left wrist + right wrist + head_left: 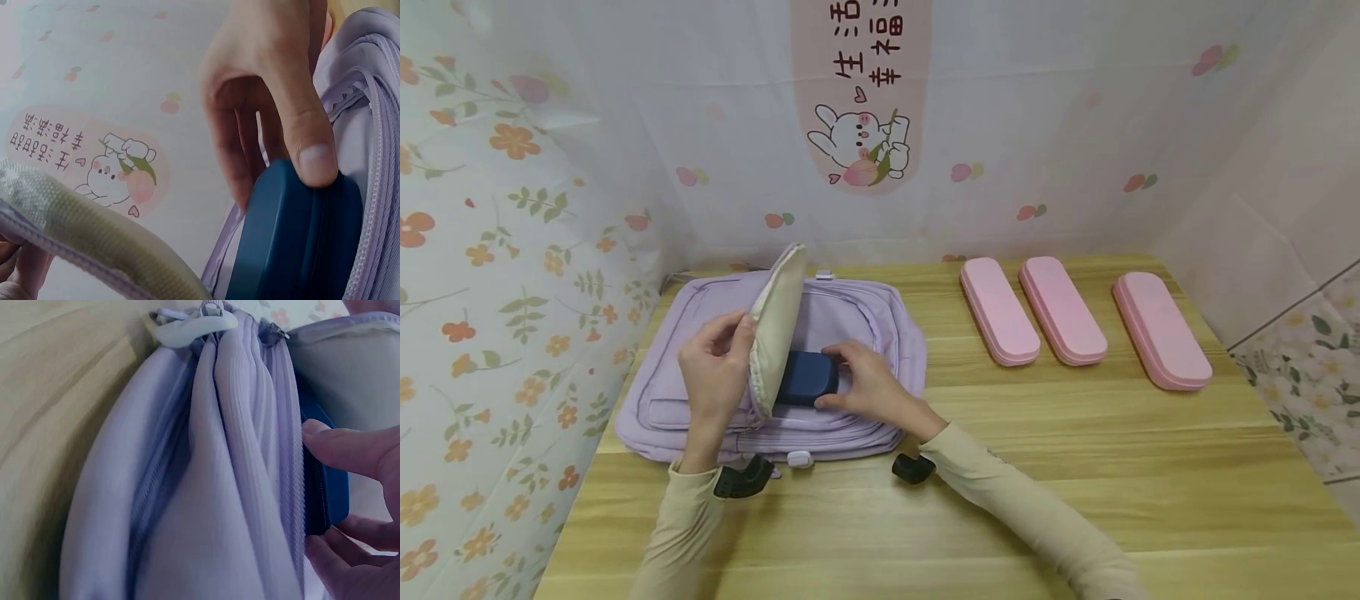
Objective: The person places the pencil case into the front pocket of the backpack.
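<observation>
- While the purple backpack (850, 333) lies flat on the wooden table (1000, 517), the left hand (715, 367) pinches its flap (775, 333) up.
- Three pink cases (1060, 308) wait beside it, not packed yet.
- Fingers of the right hand (868, 387) curl round the blue case (805, 379), about half inside the bag.

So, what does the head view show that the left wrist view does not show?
Only the head view shows the three pink cases lying apart on the wooden table, the whole lilac backpack, and the left hand holding up the backpack's flap. Only the left wrist view shows, close up, the right hand's thumb pressed on the end of the blue case. Both views show the right hand gripping the blue case at the backpack's opening, the flap, and the rabbit picture on the wall.
</observation>
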{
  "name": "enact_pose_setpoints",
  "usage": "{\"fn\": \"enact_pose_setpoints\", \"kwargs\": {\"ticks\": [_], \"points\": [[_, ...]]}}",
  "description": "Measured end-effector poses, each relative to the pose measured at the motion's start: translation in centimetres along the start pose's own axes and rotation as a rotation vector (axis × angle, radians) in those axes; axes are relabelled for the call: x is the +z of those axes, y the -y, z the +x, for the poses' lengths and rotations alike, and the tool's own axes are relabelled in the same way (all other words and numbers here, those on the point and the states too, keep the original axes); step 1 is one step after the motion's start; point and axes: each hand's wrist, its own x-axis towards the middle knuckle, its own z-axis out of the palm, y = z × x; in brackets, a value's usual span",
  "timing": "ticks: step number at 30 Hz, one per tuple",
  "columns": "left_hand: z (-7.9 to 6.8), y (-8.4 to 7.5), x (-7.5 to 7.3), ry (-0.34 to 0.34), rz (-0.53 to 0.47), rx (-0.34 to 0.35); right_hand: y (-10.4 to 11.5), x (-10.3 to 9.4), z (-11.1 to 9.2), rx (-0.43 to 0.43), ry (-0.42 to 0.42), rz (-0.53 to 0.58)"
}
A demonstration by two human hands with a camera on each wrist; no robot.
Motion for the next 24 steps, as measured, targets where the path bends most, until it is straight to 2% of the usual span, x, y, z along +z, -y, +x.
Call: {"fn": "enact_pose_setpoints", "kwargs": {"ticks": [13, 18, 24], "points": [[0.1, 0.2, 0.4, 0.003, -0.047, 0.006, 0.0, 0.9, 0.0, 0.014, -0.001, -0.006], [0.1, 0.2, 0.2, -0.001, -0.033, 0.000, -0.4, 0.0, -0.7, 0.011, 0.006, -0.026], [-0.1, 0.5, -0.3, -0.006, -0.022, -0.002, -1.3, -1.7, -1.9, 0.019, -0.029, -0.094]]}}
